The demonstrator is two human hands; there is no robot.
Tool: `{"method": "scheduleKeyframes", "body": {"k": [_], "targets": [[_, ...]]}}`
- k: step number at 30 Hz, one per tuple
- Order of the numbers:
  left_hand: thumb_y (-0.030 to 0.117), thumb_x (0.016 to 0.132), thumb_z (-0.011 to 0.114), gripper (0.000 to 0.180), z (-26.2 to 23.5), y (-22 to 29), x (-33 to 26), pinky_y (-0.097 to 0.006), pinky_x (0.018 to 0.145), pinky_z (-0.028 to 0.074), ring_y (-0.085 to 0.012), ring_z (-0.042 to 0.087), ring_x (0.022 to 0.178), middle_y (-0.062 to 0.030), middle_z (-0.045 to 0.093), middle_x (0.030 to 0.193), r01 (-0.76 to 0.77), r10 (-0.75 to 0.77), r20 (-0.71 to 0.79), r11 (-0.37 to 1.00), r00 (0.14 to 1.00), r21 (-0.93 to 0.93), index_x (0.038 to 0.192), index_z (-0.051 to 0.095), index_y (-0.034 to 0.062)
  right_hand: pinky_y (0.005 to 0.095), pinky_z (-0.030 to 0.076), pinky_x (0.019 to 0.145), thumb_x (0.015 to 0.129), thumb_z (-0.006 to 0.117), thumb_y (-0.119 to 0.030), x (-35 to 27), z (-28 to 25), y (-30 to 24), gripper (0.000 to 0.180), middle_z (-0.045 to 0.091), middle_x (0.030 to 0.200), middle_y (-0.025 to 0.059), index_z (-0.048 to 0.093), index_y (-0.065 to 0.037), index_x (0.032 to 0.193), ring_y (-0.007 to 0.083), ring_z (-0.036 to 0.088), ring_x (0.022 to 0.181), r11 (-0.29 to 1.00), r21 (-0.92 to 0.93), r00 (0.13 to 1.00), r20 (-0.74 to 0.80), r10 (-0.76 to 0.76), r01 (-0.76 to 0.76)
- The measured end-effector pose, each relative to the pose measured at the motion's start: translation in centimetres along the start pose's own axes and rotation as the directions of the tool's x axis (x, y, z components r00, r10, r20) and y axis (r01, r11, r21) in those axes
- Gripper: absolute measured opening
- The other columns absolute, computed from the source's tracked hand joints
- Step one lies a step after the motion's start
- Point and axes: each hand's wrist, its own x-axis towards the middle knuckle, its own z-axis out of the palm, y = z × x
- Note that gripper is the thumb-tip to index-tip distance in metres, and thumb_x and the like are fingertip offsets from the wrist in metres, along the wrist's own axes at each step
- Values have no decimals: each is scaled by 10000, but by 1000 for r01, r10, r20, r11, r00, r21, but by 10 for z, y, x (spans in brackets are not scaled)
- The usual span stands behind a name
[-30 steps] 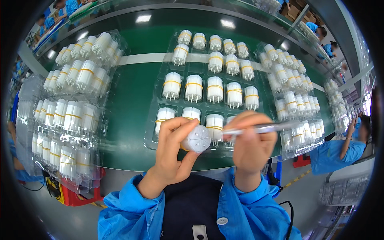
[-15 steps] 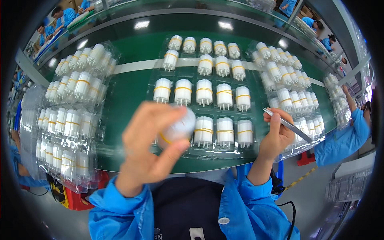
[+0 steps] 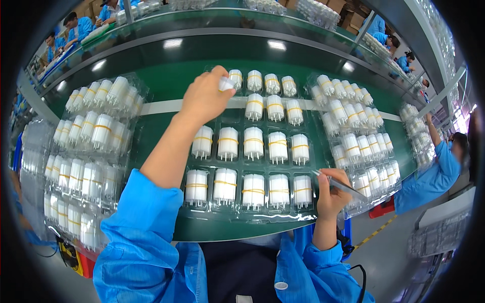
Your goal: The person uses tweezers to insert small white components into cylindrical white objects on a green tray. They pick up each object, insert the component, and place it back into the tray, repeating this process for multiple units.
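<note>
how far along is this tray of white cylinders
Mostly done: the clear tray in front shows its three nearer rows filled with white cylinders banded in yellow. In hand: the left hand is at the far row's left end with one white cylinder at a pocket there; the right hand holds a slim metal tool near the tray's right edge. Left: seating that piece; other empty pockets can't be made out.

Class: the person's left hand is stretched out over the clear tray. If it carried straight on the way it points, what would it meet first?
Probably the far-left pocket of the clear tray, next to the cylinder there; the left hand holds a white cylinder above it. Depth is uncertain.
</note>
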Motion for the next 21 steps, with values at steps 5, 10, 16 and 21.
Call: {"method": "scheduleKeyframes", "body": {"k": [5,10,16,21], "targets": [[302,836,703,361,23,5,13,-452,846,472,-352,609,991,-171,643,1017,-70,46,109,972,993,226,1134,632,111,299,477,657,767,699,41,2,-3,-7,114,671,830,138,668,19,875,213,628,724,996,-94,997,74,14,-7],[348,807,728,424,39,9,-3,-460,927,379,-298,517,1089,-144,593,1068,-215,219,33,904,975,369,1126,657,78,290,476,640,749,705,37,2,-3,-6,130,673,828,152,669,27,873,231,629,710,995,-100,997,78,22,-14],[335,929,579,478,57,13,-11,-503,1058,284,-299,434,1266,-150,529,1337,-393,337,216,859,916,327,1287,533,21,291,483,626,732,716,25,4,-3,-14,134,669,797,153,675,24,860,233,630,679,997,-73,993,114,-6,15],[335,911,600,487,51,15,-15,-465,1037,322,-347,481,1221,-183,559,1293,-320,267,275,932,924,171,1261,517,7,306,509,643,739,737,-10,5,-6,-10,128,679,809,150,690,11,856,239,659,710,1000,-16,992,123,10,-9]]}}
